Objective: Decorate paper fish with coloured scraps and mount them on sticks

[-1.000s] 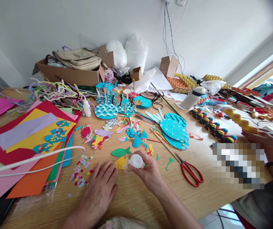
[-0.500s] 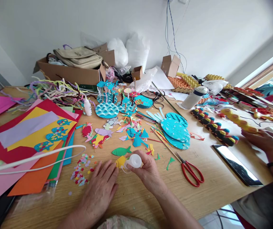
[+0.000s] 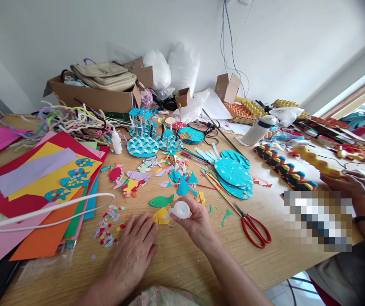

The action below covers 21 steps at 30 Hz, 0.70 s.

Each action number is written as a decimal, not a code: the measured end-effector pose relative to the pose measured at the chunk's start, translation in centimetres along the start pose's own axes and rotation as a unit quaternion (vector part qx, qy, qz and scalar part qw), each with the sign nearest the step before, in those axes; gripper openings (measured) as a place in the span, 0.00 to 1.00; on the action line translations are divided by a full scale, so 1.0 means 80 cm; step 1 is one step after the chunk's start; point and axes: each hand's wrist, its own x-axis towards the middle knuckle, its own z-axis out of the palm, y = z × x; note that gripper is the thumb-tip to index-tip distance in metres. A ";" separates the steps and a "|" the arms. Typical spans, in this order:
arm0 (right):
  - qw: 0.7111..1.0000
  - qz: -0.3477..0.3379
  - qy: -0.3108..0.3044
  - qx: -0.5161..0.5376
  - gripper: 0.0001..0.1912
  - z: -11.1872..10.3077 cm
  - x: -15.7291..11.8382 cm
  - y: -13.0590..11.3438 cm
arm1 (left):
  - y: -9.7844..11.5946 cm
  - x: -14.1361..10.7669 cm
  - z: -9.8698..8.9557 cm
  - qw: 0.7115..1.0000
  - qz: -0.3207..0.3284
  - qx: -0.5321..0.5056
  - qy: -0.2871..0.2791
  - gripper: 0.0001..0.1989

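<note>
My right hand is wrapped round a small white glue bottle, tipped so that its round base faces me. The bottle's front end is over the tail side of a yellow paper fish; its tip cannot be made out clearly. Flat on the table lies my left hand, fingers stretched out, the fingertips at the head of the yellow fish. Just beyond is a green paper fish. Left of my left hand is a scatter of small coloured paper dots.
Red-handled scissors lie to the right. Coloured paper sheets and a white cable are at the left. Paper scraps and blue ovals sit farther back. At the right, another person's hands hold a yellow bumpy strip.
The glue bottle in my right hand has shifted very slightly, showing a little more of the yellow fish's tail side. My left hand stays in place.
</note>
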 end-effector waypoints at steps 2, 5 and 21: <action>1.000 -0.001 -0.005 -0.004 0.06 -0.001 -0.001 -0.001 | 0.000 0.000 0.000 1.000 0.001 -0.001 -0.001 0.13; 1.000 -0.002 0.002 -0.010 0.05 -0.002 -0.001 -0.002 | 0.000 -0.001 0.001 1.000 0.003 -0.003 -0.001 0.14; 1.000 -0.011 -0.001 -0.021 0.07 0.013 0.021 -0.002 | 0.001 -0.001 0.002 1.000 -0.008 -0.009 0.009 0.14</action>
